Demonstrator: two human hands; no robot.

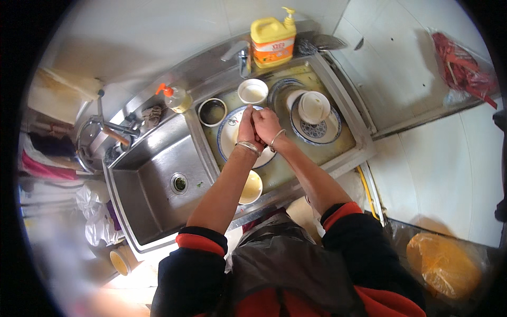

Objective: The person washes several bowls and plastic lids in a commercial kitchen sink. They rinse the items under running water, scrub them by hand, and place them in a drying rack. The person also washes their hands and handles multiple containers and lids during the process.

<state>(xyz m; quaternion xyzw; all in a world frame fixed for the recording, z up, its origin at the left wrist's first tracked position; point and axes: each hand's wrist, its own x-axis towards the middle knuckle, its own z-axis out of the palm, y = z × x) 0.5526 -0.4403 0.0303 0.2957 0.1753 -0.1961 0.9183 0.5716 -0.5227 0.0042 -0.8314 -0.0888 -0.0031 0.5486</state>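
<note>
My left hand [247, 128] and my right hand [268, 124] are pressed together over a white plate [228, 132] with a blue rim in the right-hand basin. Their fingers are curled inward, and anything between them is hidden. Beyond my hands sits a white bowl [253, 91] with some liquid in it. To its left is a dark-lined bowl [213, 112], and a bowl of yellowish liquid [250, 188] stands on the near side. At the right, white bowls [315, 107] rest on a blue-patterned plate [312, 131].
Murky water surrounds the dishes. Left of them is a steel basin [158, 171] with a drain [179, 183]. Along the back stand a faucet [243, 59], a yellow pump jug [273, 42] and an orange-topped soap bottle [177, 99]. An orange bag [443, 259] lies at the lower right.
</note>
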